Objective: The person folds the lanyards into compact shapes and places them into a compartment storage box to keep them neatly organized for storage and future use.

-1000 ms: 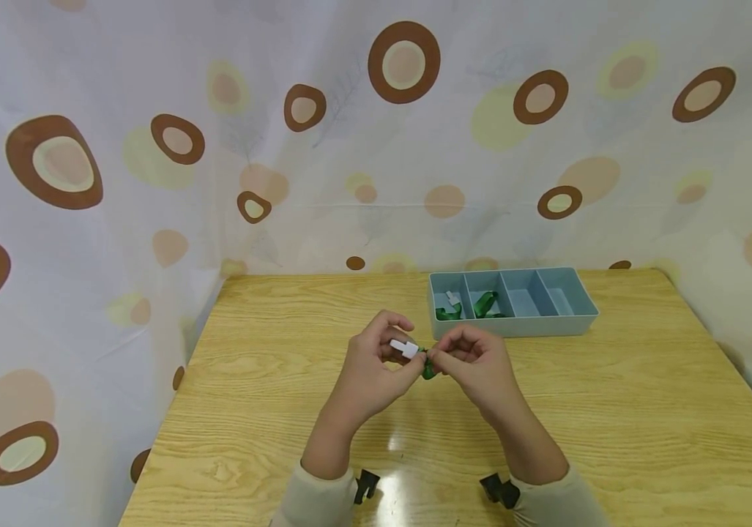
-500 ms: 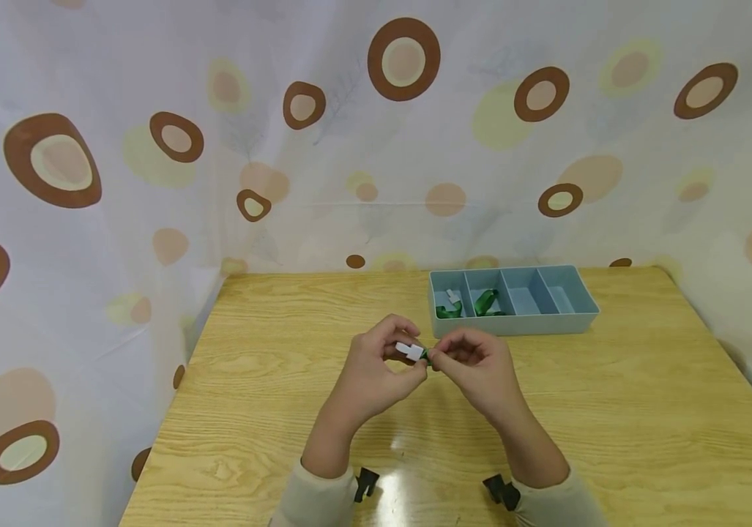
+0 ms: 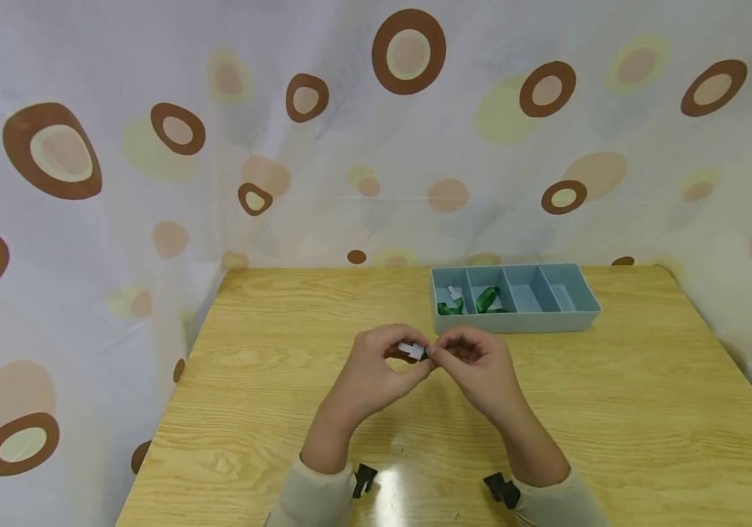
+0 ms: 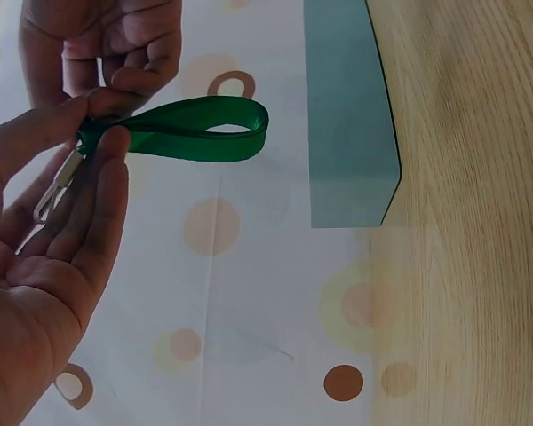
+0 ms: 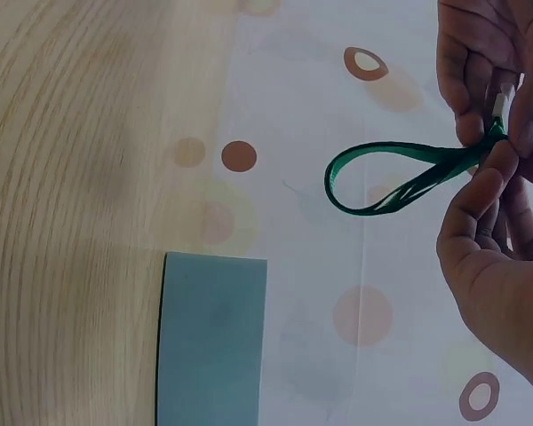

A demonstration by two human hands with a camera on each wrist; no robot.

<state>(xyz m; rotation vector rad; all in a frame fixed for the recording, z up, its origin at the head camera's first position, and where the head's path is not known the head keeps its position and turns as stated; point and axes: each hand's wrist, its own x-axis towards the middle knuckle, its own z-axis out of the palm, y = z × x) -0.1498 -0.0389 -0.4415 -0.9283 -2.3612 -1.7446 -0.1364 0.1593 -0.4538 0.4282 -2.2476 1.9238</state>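
Observation:
Between both hands is a green ribbon strap [image 4: 195,146], folded into a loop, with a white clip [image 3: 415,352] at its gathered end. My left hand [image 3: 376,372] pinches the gathered end beside the clip, thumb against fingers, and the clip lies within its curve. Close against it, my right hand [image 3: 485,372] pinches the same end between thumb and index finger. Both wrist views show the loop sticking out past the fingertips; in the head view the hands hide it. The exact spot where the fingertips meet the ribbon is partly covered.
Behind the hands, a blue-grey divided box [image 3: 520,323] stands at the table's back edge. Its leftmost compartment holds a green ribbon [image 3: 451,308] with a white clip; the neighbouring one holds more green ribbon [image 3: 488,297]. A patterned cloth [image 3: 323,168] hangs around the wooden table [image 3: 250,380].
My left fingers have come down over the white clip and closer to the right hand. The bit of green ribbon seen below the fingertips has gone out of sight in the head view.

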